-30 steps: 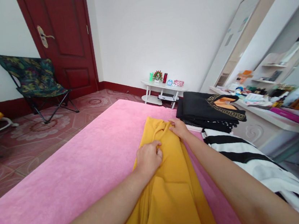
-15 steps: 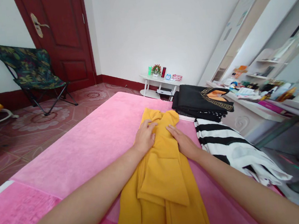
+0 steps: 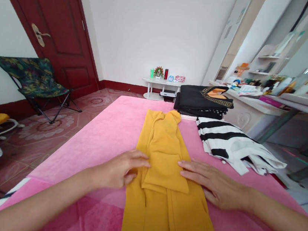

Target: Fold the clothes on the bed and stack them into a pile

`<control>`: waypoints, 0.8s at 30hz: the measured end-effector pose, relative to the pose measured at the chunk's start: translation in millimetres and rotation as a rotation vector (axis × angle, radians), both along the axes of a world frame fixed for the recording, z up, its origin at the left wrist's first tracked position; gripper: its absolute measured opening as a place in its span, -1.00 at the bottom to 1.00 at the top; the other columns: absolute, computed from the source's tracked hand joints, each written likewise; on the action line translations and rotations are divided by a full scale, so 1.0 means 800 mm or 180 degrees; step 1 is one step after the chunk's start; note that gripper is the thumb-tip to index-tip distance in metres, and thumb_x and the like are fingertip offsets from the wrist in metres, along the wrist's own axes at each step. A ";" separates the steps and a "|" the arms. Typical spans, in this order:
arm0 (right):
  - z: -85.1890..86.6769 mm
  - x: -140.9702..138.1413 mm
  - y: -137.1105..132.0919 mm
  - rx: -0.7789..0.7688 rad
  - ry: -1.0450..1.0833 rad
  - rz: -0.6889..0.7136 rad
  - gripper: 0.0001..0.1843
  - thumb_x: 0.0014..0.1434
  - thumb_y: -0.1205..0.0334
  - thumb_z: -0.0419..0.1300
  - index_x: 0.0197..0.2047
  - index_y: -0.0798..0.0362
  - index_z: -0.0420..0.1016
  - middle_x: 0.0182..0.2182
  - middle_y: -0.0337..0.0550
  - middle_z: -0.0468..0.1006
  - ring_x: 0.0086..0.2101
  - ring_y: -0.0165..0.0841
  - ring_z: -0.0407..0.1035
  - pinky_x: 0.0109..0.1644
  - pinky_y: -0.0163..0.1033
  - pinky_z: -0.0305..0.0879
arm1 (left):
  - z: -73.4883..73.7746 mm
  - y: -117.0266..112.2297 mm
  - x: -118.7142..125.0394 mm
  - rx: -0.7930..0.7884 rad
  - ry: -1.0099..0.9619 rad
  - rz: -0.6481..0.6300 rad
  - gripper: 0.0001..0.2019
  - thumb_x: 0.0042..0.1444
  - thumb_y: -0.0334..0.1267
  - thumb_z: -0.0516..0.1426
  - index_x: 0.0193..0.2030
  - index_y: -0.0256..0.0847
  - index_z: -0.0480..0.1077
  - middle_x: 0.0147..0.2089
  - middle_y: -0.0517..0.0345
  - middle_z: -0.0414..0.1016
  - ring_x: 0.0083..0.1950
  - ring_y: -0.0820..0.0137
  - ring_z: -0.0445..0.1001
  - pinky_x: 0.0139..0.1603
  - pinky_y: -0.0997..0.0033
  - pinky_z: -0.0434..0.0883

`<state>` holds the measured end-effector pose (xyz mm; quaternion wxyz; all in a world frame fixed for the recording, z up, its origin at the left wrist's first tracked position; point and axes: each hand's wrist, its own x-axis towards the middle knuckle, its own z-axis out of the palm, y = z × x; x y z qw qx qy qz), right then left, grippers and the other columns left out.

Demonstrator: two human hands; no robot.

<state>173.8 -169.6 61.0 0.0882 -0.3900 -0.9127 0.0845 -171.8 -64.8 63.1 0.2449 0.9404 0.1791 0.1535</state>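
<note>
A mustard-yellow garment [image 3: 164, 174], long and partly folded, lies flat on the pink bedspread [image 3: 90, 142]. One flap of it rests folded across its middle. My left hand [image 3: 123, 167] is at the garment's left edge, fingers loosely extended over the cloth and gripping nothing. On the right side, my right hand [image 3: 215, 183] lies spread, its fingertips on the cloth by the flap's right edge. The garment's near end reaches the bottom of the view.
To the right lie a black-and-white striped garment [image 3: 230, 140] and a stack of folded black clothes [image 3: 197, 100]. Beyond the bed are a low white table [image 3: 163, 81], a folding chair [image 3: 37, 79] and a cluttered dressing table [image 3: 261, 100].
Both hands have moved from the far part of the yellow garment back toward me, to either side of its folded flap. The view has shifted slightly.
</note>
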 end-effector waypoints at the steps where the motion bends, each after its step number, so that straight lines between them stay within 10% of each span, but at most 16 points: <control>1: 0.000 -0.004 0.000 0.0009 0.0017 0.0010 -0.32 0.19 0.38 0.01 0.35 -0.17 0.03 0.33 -0.18 0.02 0.28 -0.29 -0.04 0.35 -0.03 -0.06 | 0.008 -0.013 -0.009 -0.0108 0.0126 -0.0032 -0.26 -0.14 -0.57 0.08 0.23 0.07 0.27 0.29 0.18 0.23 0.28 0.25 0.22 0.31 0.25 0.13; 9: -0.011 -0.031 0.012 -0.0029 -0.0011 0.0157 -0.45 0.26 0.04 0.06 0.30 -0.21 0.13 0.33 -0.20 0.04 0.33 -0.21 -0.29 0.35 0.09 -0.21 | 0.004 -0.065 -0.028 0.0046 0.0372 0.0129 -0.22 -0.09 -0.41 0.21 0.30 0.14 0.13 0.44 0.17 -0.15 0.41 0.11 -0.08 0.34 0.07 0.06; 14: -0.014 -0.046 0.008 -0.0073 0.0705 0.0023 -0.59 0.28 0.06 0.02 0.18 -0.13 0.31 0.17 -0.10 0.36 0.24 -0.26 0.08 0.34 0.08 -0.19 | 0.003 -0.080 0.000 0.0196 0.0119 -0.0282 -0.57 0.15 -0.43 0.02 0.11 0.10 0.36 0.24 0.19 0.32 0.30 0.27 0.20 0.39 0.13 -0.05; 20: -0.013 -0.075 -0.039 -0.0878 0.1926 0.0099 -0.55 0.18 -0.17 0.07 -0.17 0.00 0.56 -0.35 -0.09 0.62 -0.27 -0.29 0.50 -0.11 -0.29 0.36 | 0.003 -0.107 0.005 -0.1113 -0.0807 -0.0602 -0.79 0.20 -0.14 0.07 -0.23 -0.17 0.49 -0.32 0.10 0.57 -0.30 0.38 0.53 -0.23 0.52 0.44; 24: 0.000 -0.084 -0.038 -0.1346 0.2704 -0.0644 -0.53 0.17 -0.17 0.08 -0.20 0.05 0.55 -0.41 -0.15 0.58 -0.35 -0.28 0.47 -0.32 -0.31 0.35 | 0.032 -0.092 0.014 -0.2137 -0.1085 0.0075 -0.76 0.18 -0.10 0.09 -0.26 -0.20 0.50 -0.32 0.12 0.56 -0.30 0.35 0.52 -0.29 0.45 0.44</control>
